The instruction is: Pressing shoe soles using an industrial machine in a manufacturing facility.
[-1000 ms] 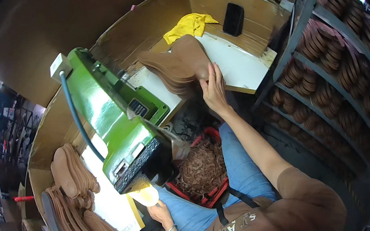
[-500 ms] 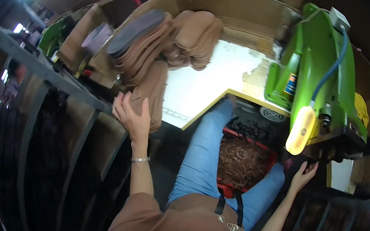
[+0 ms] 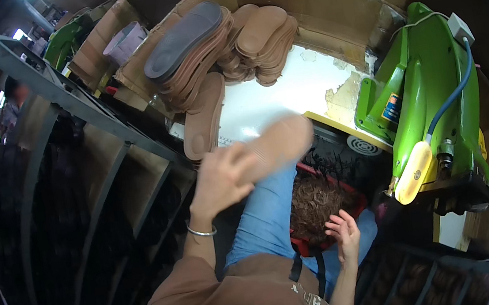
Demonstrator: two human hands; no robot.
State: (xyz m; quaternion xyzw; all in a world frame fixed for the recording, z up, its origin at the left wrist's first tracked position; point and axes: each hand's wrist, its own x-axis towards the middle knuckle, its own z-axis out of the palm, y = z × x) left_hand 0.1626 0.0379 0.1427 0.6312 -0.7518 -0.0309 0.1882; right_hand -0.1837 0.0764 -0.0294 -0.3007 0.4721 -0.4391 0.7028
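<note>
head view: the left hand (image 3: 220,180) grasps a brown insole (image 3: 285,142), the fingers closed around its near end; both are blurred. from these fingers the insole extends rightward and away, across the white tabletop's (image 3: 257,104) near corner in view. just beyond the left fingers lies a stack of brown insoles (image 3: 205,111); farther from them, a dark grey insole (image 3: 183,40) tops a second pile, and a brown pile (image 3: 263,33) lies to its right. to the left of these fingers stands a metal rack (image 3: 70,95). the right hand (image 3: 347,238) is released, its fingers parted and slightly bent beside brown shavings (image 3: 313,205) in a red bin; contact cannot be told. beyond the right fingers, rightward, is a green machine (image 3: 417,105) with a yellow lamp (image 3: 414,173).
</note>
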